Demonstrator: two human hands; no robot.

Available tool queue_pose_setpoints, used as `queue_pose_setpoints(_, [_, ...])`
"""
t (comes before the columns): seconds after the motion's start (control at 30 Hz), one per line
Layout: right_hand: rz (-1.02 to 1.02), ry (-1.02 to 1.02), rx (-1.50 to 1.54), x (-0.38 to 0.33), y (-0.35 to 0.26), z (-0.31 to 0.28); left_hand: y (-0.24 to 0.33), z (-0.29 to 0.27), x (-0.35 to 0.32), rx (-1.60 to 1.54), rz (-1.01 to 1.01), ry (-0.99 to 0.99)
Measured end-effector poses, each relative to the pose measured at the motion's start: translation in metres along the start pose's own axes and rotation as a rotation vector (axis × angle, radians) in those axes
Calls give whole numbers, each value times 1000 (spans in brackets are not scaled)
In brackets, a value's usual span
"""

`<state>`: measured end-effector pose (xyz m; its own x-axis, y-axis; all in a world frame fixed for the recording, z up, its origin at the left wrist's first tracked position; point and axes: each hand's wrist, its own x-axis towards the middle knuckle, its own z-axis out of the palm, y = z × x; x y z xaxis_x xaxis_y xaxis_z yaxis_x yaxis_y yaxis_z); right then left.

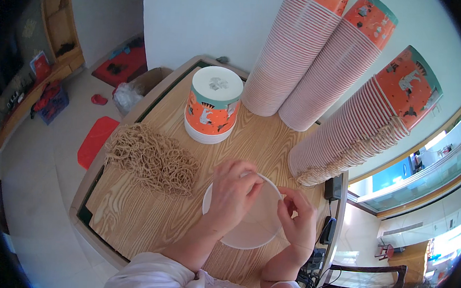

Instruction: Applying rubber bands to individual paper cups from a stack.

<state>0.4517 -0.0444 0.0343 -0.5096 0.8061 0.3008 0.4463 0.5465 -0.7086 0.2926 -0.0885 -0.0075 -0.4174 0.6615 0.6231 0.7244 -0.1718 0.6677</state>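
Observation:
A white paper bucket (pixel 251 230) lies with its open mouth toward me on the wooden table (pixel 131 212). My left hand (pixel 232 194) grips its upper rim, fingers curled over the edge. My right hand (pixel 297 219) pinches at the rim on the right side, where a thin rope handle seems to arc across the top. A heap of tan rope handles (pixel 153 158) lies on the table to the left of my hands.
A short stack of upside-down orange printed buckets (pixel 213 106) stands behind the heap. Three long leaning stacks of the same buckets (pixel 345 82) rest against the white wall. A black device with cables (pixel 333 188) sits at the table's right edge. Red items lie on the floor at left.

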Motion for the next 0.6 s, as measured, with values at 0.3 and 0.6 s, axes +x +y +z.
queue_pose_setpoints(0.3, [34,14,164,-9,-1,-14,5,-8,7,-215,111,-18])
queue_pose_setpoints(0.6, [-62,69,1,-1,6,-3,8,-10,7,-250,213,-97])
